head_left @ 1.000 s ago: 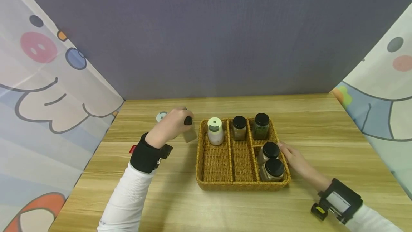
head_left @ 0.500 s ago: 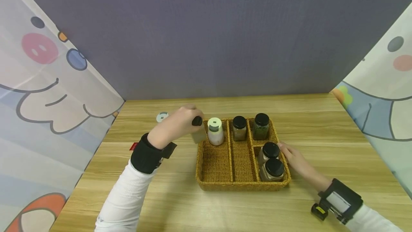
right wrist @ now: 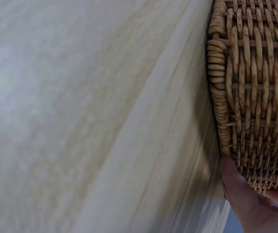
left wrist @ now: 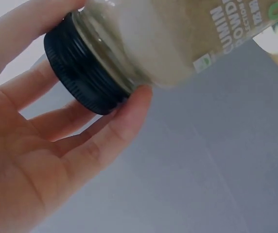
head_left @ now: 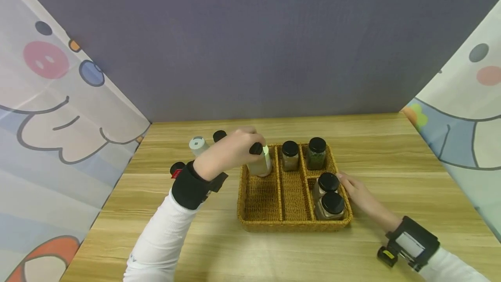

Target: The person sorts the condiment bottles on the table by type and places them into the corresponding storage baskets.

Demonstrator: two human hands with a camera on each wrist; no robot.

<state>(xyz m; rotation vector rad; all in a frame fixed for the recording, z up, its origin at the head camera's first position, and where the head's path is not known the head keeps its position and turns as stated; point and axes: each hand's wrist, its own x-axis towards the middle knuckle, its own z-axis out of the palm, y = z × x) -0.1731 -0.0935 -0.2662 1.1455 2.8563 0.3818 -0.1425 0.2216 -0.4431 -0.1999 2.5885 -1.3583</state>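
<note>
My left hand (head_left: pixel 231 147) pinches a cumin powder jar (head_left: pixel 257 166) near its black lid, above the left compartment of the wicker basket (head_left: pixel 297 227). In the left wrist view, thumb and fingers of the left hand (left wrist: pixel 46 141) hold the jar (left wrist: pixel 163 39) around its lid and neck. Behind the held jar, partly hidden, a white-lidded bottle (head_left: pixel 268 160) stands in that compartment. My right hand (head_left: pixel 362 195) touches the basket's right side; the right wrist view shows the hand (right wrist: pixel 260 208) with fingers against the wicker wall (right wrist: pixel 260 97).
One black-lidded jar (head_left: pixel 290 156) stands in the middle compartment, a green-filled jar (head_left: pixel 316 153) at the back right, two jars (head_left: pixel 330 206) at the front right. Left of the basket are a white-lidded bottle (head_left: pixel 197 144), a black lid (head_left: pixel 219 135) and a black-lidded item with a red label (head_left: pixel 178 171).
My left hand has carried the jar rightward from beside the basket to over its left compartment, uncovering black lids on the left. The right hand has stayed at the basket's side.
</note>
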